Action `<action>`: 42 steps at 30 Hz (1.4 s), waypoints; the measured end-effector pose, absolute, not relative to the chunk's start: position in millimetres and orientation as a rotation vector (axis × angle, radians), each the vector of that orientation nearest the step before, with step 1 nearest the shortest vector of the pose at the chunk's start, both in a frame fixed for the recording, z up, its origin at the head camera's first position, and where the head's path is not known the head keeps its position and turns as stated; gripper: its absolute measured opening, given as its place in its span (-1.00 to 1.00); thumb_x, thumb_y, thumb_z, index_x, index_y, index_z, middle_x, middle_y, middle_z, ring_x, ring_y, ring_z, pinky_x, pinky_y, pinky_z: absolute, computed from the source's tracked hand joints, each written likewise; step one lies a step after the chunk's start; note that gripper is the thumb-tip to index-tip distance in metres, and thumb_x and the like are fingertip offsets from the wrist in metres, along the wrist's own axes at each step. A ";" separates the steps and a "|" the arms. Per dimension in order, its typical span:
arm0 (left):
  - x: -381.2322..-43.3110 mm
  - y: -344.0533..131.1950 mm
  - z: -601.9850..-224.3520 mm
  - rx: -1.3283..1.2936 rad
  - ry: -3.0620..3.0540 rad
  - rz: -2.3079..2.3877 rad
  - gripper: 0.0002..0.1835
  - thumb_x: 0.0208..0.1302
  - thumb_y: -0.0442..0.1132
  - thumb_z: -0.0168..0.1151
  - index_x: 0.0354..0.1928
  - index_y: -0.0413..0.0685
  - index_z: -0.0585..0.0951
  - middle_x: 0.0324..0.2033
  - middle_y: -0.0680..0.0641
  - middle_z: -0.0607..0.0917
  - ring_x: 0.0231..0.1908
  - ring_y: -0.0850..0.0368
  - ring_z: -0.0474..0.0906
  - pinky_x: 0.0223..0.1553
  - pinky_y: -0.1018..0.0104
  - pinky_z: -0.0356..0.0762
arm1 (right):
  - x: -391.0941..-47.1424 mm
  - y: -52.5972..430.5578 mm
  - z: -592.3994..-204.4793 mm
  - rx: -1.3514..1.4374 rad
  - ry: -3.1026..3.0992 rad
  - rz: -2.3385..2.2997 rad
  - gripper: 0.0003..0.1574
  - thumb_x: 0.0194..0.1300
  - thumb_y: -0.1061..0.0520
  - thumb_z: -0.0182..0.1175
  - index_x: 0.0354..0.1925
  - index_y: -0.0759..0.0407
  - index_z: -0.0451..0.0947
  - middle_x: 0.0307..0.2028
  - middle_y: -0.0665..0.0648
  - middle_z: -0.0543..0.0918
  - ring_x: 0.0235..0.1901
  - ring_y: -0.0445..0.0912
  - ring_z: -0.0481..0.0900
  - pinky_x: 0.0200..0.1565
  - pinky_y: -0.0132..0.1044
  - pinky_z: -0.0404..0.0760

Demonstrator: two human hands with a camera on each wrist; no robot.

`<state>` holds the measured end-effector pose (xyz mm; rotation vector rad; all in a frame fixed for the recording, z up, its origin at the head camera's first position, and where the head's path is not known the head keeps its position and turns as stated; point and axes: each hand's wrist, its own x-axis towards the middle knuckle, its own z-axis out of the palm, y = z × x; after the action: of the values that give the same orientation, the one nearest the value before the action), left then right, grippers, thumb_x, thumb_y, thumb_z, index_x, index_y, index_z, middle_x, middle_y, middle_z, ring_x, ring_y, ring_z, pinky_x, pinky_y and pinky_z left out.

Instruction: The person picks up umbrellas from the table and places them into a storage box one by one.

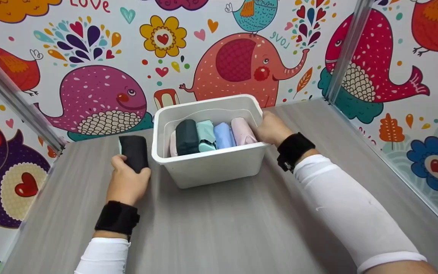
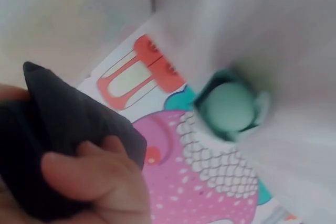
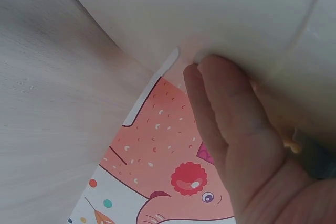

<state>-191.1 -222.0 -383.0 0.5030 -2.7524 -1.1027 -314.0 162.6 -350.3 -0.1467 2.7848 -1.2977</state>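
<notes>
My left hand [image 1: 129,182] grips a black folded umbrella [image 1: 134,152] in its sleeve, left of a white plastic bin [image 1: 211,165]. A thin mint edge shows along the black umbrella's left side. In the left wrist view, a mint umbrella [image 2: 229,107] shows its rounded end beyond the black umbrella [image 2: 79,114]. My right hand [image 1: 274,128] holds the bin's right end at the rim; the right wrist view has its fingers [image 3: 236,103] against the outer wall. Inside the bin, a dark umbrella [image 1: 187,137], a mint one [image 1: 206,135], a blue one [image 1: 224,135] and pink ones [image 1: 243,131] stand side by side.
The bin stands on a grey wood-grain table [image 1: 219,228], near the back wall [image 1: 127,57] printed with cartoon animals. Printed side panels [image 1: 413,114] with metal corner posts [image 1: 346,53] close off the left and right.
</notes>
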 end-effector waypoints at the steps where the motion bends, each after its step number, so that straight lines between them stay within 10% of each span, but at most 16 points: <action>1: -190.9 -221.6 -378.5 0.505 -2.734 -1.108 -0.18 0.35 -0.05 0.10 0.50 -0.18 -0.02 0.24 -0.55 0.49 0.02 -0.35 0.53 0.10 -0.19 0.48 | -313.9 162.6 -350.1 -0.141 2.777 -1.305 -0.39 0.48 -0.05 0.20 0.26 0.36 0.52 0.12 0.39 0.71 0.00 0.11 0.59 0.30 0.12 0.55; 42: -222.8 -138.0 -332.8 0.190 -2.751 -0.792 -0.23 0.39 -0.07 0.21 0.53 -0.24 0.25 0.34 -0.35 0.56 0.18 -0.29 0.58 0.32 -0.23 0.47 | -312.8 164.4 -348.6 -0.204 2.824 -1.262 -0.46 0.48 0.02 0.16 0.22 0.38 0.55 0.10 0.39 0.70 0.00 0.13 0.58 0.28 0.13 0.54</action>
<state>-222.8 -138.0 -332.8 0.1900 -2.7510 -0.7917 -312.8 164.4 -348.6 -0.2037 2.8244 -1.2620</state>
